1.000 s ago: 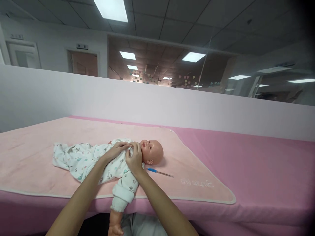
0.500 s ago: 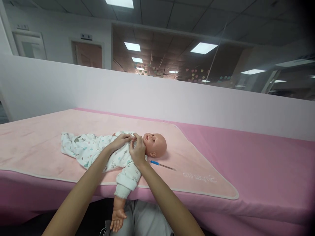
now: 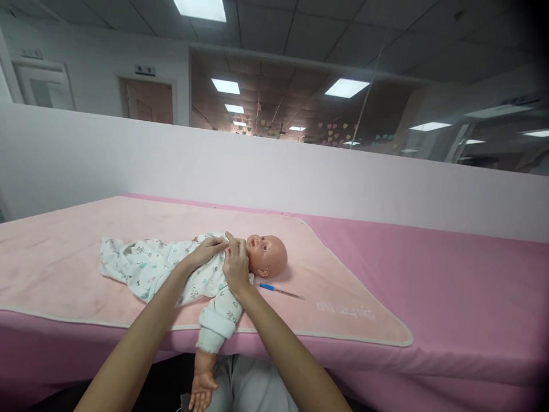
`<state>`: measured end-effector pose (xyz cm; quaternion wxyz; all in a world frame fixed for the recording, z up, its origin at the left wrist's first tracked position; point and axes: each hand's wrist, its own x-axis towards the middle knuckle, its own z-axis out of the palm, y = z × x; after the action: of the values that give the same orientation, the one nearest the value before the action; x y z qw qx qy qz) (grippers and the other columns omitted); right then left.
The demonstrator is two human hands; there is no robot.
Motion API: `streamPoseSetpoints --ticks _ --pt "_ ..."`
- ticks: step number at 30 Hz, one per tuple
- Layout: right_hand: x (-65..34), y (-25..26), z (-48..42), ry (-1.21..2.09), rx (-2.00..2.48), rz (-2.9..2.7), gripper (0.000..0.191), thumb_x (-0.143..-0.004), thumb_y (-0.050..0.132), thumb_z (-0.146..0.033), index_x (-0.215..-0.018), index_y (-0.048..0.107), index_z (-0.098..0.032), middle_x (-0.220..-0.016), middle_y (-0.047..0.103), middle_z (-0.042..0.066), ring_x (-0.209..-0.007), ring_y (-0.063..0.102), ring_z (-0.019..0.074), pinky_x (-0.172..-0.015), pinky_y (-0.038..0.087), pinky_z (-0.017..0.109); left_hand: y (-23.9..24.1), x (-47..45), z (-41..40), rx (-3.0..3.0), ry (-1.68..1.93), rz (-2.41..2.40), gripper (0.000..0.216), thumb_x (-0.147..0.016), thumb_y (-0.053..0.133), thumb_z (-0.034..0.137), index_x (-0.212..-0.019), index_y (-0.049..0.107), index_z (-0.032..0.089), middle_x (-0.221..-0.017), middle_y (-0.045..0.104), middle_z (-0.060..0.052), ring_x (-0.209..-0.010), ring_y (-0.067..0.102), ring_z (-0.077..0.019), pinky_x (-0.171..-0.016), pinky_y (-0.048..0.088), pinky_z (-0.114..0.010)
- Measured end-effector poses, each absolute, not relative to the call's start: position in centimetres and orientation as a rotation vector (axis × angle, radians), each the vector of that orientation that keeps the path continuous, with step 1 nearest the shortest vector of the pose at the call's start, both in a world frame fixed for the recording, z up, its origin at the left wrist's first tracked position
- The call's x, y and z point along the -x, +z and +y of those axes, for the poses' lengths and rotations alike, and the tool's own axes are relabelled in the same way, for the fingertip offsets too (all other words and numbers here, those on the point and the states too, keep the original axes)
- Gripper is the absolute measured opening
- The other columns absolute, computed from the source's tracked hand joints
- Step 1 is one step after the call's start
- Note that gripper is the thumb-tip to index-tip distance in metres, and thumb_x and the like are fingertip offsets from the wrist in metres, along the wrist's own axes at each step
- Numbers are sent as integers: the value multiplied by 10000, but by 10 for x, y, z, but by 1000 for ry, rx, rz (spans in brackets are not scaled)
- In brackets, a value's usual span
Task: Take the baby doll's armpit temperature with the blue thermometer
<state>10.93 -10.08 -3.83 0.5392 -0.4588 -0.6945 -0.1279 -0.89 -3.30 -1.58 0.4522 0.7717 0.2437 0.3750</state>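
Observation:
A baby doll (image 3: 270,256) lies on its back, its head to the right and its legs to the left. It wears a white printed baby outfit (image 3: 152,258). My left hand (image 3: 208,252) is at the upper chest, fingertips closed on the cloth near the collar. Against it, by the doll's neck, my right hand (image 3: 237,264) has its fingers curled on the same collar part; the fingertips partly hide what they pinch. The doll's near arm (image 3: 205,366) hangs over the table edge. Beside its head rests a thin stick with a blue end (image 3: 281,290), resembling a thermometer.
Under the doll is a light pink blanket (image 3: 343,286) with a pale edge, spread on a darker pink table cover (image 3: 463,292). A white low wall (image 3: 274,171) runs along the far side. My lap is below the near edge.
The view has shifted slightly, so everything sits a little left and lower. The right hand's index finger has lifted and straightened somewhat; both hands stay at the collar.

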Motion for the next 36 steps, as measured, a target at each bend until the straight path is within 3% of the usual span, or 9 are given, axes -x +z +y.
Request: streamPoseSetpoints --ticks 21,25,29,34,36 --pt "-108 -35 -102 -234 1086 -1526 388 -826 364 -90 -1187 461 -189 -1108 445 114 -1013 478 190 -869 456 355 -15 9 -37 -1815 941 607 330 -702 602 435 -811 654 128 -804 653 -41 -807 562 -192 -746 421 -279" --pt "-108 -34 -104 -268 996 -1493 358 -828 343 -81 -1117 517 -200 -1050 478 94 -993 486 177 -875 452 350 -13 11 -38 -1716 1069 674 338 -699 602 433 -838 648 129 -680 590 -12 -634 517 -121 -593 398 -222" --pt "-108 -35 -106 -298 908 -1463 365 -813 322 -52 -1049 550 -211 -986 487 79 -947 499 164 -859 457 335 -8 26 -37 -1514 1225 750 349 -670 609 423 -843 612 121 -586 449 33 -433 313 -38 -410 249 -177" --pt "-109 -35 -106 -312 902 -1473 379 -784 323 -28 -1030 545 -211 -967 490 78 -950 499 167 -861 452 324 -6 52 -48 -1555 1242 883 290 -712 560 431 -658 576 147 -498 323 54 -416 239 -52 -383 168 -191" --pt "-109 -35 -106 -306 901 -1513 387 -760 324 -17 -1017 550 -197 -971 492 82 -954 499 168 -848 454 311 -7 57 -55 -1655 1105 878 295 -719 550 418 -609 570 146 -510 362 38 -442 277 -66 -401 202 -198"
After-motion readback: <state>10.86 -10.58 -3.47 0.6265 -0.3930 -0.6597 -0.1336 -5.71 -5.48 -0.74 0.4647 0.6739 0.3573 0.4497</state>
